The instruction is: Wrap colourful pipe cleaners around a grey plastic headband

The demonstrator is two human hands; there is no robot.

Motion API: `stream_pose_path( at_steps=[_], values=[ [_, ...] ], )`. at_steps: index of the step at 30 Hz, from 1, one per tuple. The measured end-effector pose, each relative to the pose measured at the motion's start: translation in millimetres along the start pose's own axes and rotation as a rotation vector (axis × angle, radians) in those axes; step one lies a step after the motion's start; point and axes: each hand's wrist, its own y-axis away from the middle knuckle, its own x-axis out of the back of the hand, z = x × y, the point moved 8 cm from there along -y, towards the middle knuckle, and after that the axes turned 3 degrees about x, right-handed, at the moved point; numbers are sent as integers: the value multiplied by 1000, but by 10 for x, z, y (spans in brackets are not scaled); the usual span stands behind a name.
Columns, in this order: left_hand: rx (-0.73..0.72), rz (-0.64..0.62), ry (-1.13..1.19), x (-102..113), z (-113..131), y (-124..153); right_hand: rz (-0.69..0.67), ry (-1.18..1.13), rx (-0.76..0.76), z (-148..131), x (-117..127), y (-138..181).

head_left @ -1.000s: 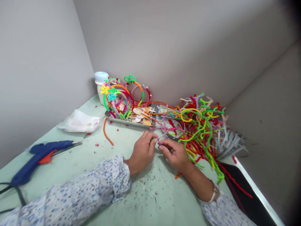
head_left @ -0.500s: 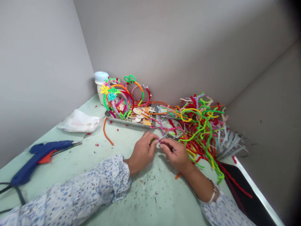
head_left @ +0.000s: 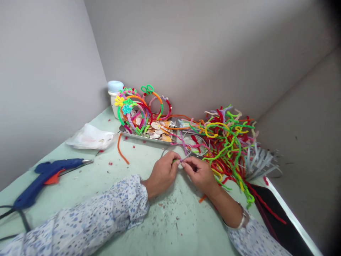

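Observation:
My left hand (head_left: 161, 173) and my right hand (head_left: 200, 173) meet fingertip to fingertip at the middle of the pale green table (head_left: 112, 185). Both pinch a thin grey headband (head_left: 178, 153) where a pink pipe cleaner (head_left: 183, 145) is wound onto it. A bit of green shows under my left fingers. The headband arcs up and away from the hands. Just right of my right hand lies a big heap of coloured pipe cleaners (head_left: 226, 142).
A metal tray (head_left: 149, 137) with shells and several decorated headbands (head_left: 138, 106) stands behind the hands, a white jar (head_left: 114, 96) beside it. A blue glue gun (head_left: 45, 174) and a plastic bag (head_left: 90, 137) lie left. Grey headbands (head_left: 258, 161) sit right, near a black tray (head_left: 277, 220).
The headband has tipped up a little and its arc now shows above my left fingers. Both hands edged slightly away from me, still pinched together.

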Motion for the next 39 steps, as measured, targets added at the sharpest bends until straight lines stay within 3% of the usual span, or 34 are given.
stream_pose_path(
  at_steps=[24,30,36,39],
  values=[
    [-49,1,-38,4,66,9,-5,9,27,-28,27,10],
    [-66,73,-24,70,91,9,32,8,92,-94,41,8],
    [7,174,67,187,20,3,210,25,179,-212,221,20],
    [49,192,110,216,-12,10,92,38,236,-266,129,18]
  ],
)
